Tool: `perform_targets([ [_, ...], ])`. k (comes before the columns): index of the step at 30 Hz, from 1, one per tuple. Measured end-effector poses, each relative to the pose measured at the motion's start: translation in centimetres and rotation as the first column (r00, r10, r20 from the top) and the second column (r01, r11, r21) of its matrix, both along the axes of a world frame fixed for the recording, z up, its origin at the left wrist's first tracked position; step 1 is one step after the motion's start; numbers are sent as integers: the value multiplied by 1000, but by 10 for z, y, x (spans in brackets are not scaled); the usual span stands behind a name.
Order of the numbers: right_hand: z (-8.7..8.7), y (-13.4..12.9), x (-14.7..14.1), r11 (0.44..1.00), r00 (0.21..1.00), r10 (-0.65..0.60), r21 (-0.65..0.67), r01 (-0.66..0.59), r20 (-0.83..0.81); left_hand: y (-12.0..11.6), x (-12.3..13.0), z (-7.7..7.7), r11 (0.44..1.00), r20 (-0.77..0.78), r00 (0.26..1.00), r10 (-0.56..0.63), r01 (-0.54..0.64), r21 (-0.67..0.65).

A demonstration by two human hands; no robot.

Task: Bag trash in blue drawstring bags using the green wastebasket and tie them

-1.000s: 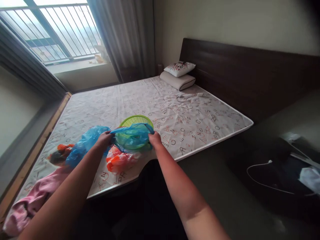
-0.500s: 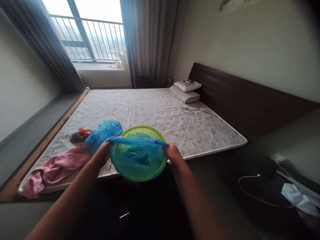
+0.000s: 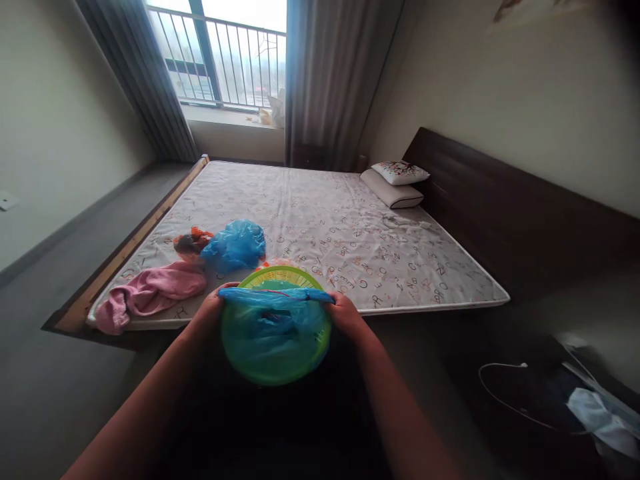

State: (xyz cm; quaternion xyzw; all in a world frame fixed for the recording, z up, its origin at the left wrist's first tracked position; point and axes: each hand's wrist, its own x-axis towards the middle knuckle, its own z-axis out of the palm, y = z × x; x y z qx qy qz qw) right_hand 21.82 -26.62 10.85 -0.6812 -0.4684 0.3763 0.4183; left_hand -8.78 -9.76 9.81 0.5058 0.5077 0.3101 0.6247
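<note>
A blue plastic bag (image 3: 275,327) is stretched over the near side of a yellow-green basket (image 3: 280,272). My left hand (image 3: 216,303) is closed on the bag's edge at the left, and my right hand (image 3: 345,312) grips the same edge at the right. Between them the edge runs almost straight across the basket's opening. Through the thin plastic the basket shows greenish; its far slatted wall is uncovered. Just beyond my left hand, a crumpled blue bag (image 3: 237,245) lies on the mattress beside an orange and dark bundle (image 3: 194,243) and a pink towel (image 3: 153,293).
The patterned mattress (image 3: 325,213) spreads ahead, with a wooden bed rail (image 3: 145,233) at left. Pillows (image 3: 395,187) lie by the dark headboard (image 3: 500,187). At lower right are a white cable (image 3: 505,407) and a crumpled white item (image 3: 600,413).
My view has turned left, so the bed and window appear farther right. My hands and the bagged basket sit slightly lower in view, and the hands still grip the bag's edge.
</note>
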Motion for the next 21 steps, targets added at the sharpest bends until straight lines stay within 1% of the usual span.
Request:
perform_targets([
  [1,-2,1,-1,1000,1000,2,1,-2,0,-2,-6,4,1000,16,1000,10,-10,-2],
  [2,-5,2,-3,1000,1000,1,1,-1,6,-6,-12,8,999,19,1000,23,-24,30],
  [3,-7,3,-5,1000,1000,0,0,0,17,-11,-17,12,993,-7,999,51,-50,111],
  [4,-9,4,-8,1000,1000,2,-1,-2,29,-19,-22,17,967,-60,993,104,-86,241],
  [5,-11,5,-11,1000,999,10,-1,-10,41,-28,-27,21,909,-118,976,183,-123,398],
  [6,-13,6,-14,1000,999,20,-1,-20,51,-40,-30,25,819,-169,948,271,-135,558],
  [7,-15,7,-18,1000,998,30,1,-30,57,-52,-31,27,723,-205,923,326,-104,683],
  [8,-16,7,-21,999,998,40,2,-40,58,-64,-30,29,651,-246,920,305,-13,759],
  [9,-16,8,-24,999,997,48,2,-48,54,-75,-27,29,614,-313,925,216,121,780],
  [10,-17,9,-28,999,997,53,0,-53,48,-83,-22,27,602,-409,910,73,287,746],
  [11,-17,9,-31,998,997,60,-2,-60,40,-89,-15,23,600,-511,855,-87,454,658],
  [12,-18,9,-34,998,997,70,-5,-70,30,-92,-7,18,604,-596,771,-224,589,536],
  [13,-18,9,-37,997,996,83,-8,-83,23,-93,1,11,620,-653,691,-309,667,413],
  [14,-18,9,-40,996,995,93,-6,-93,21,-91,8,3,646,-686,637,-351,696,314],
  [15,-19,9,-43,995,994,103,-2,-103,26,-88,15,-5,665,-699,614,-366,698,265],
  [17,-21,9,-48,994,992,112,15,-113,57,-81,24,-22,708,-704,617,-352,667,231],
  [19,-24,9,-51,995,991,97,25,-99,88,-75,28,-34,770,-702,646,-300,598,222],
  [20,-25,8,-51,996,992,83,22,-86,92,-74,29,-38,798,-694,666,-274,560,222],
  [21,-27,8,-51,997,994,71,13,-72,89,-74,28,-39,814,-683,684,-255,533,230],
])
